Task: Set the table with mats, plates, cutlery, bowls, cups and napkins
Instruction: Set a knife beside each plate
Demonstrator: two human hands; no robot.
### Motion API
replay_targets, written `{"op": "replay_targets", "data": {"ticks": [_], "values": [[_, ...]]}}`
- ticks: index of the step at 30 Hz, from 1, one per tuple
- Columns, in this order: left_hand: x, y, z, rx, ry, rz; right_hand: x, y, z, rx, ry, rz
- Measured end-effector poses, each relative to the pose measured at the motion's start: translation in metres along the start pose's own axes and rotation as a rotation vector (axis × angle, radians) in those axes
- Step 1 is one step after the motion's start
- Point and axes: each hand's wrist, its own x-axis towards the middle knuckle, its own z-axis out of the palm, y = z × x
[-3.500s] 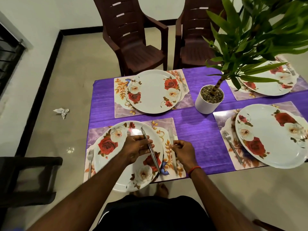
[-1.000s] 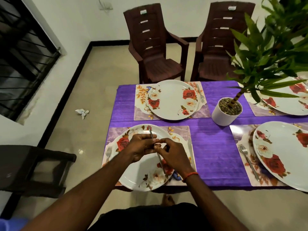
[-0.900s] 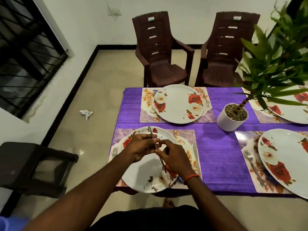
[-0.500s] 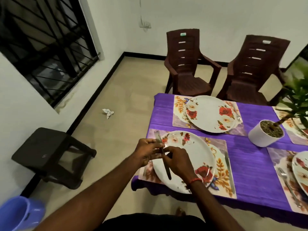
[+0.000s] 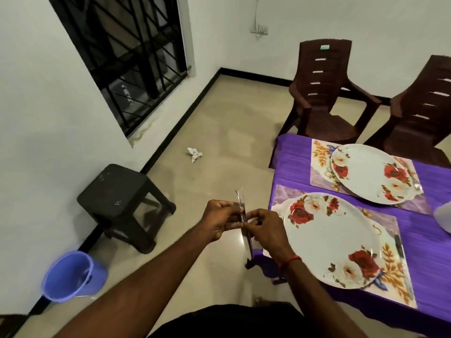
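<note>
Two floral mats lie on your table's ribbed purple cloth [image 5: 429, 230], the near mat [image 5: 283, 194] at the front edge and the far mat [image 5: 319, 167] behind it. Each carries a round, glossy white plate printed with red and cream roses: the near plate [image 5: 329, 240] and the far plate [image 5: 368, 176]. One dark knife [image 5: 399, 247] lies on the near mat, just right of its plate, and a white pot [image 5: 443, 218] shows at the right edge. Past the table stand two brown slatted plastic chairs [image 5: 319, 103]. The floor [image 5: 219, 142] is pale, shiny tile, bordered by black skirting under white walls, with a black-barred window [image 5: 131, 52]. A scuffed black stool [image 5: 119, 191], a lilac bucket [image 5: 70, 276] and a crumpled paper [image 5: 194, 153] sit on the floor. Your left hand [image 5: 220, 220] and right hand [image 5: 267, 228] both pinch the cutlery [image 5: 248, 242], slim bright metal held nearly upright over the floor, just left of the table; you cannot count the pieces.
</note>
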Motion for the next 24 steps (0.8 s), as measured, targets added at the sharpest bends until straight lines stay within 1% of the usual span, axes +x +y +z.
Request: {"op": "replay_targets", "data": {"ticks": [5,12,17,24], "values": [[0.008,0.012,-0.029,-0.096,-0.019,-0.014,0.019,-0.017,0.024,-0.001,-0.044,0.028],[0.056,0.045,-0.061,-0.059,0.014,-0.046,0.08,-0.029,0.059,0.012,-0.068,0.044],[0.098,0.083,-0.083,-0.032,0.023,-0.07,0.131,-0.042,0.082,0.167,-0.09,0.091],[0.149,0.137,-0.098,-0.034,0.001,-0.065,0.198,-0.066,0.094,0.269,-0.089,0.117]]}}
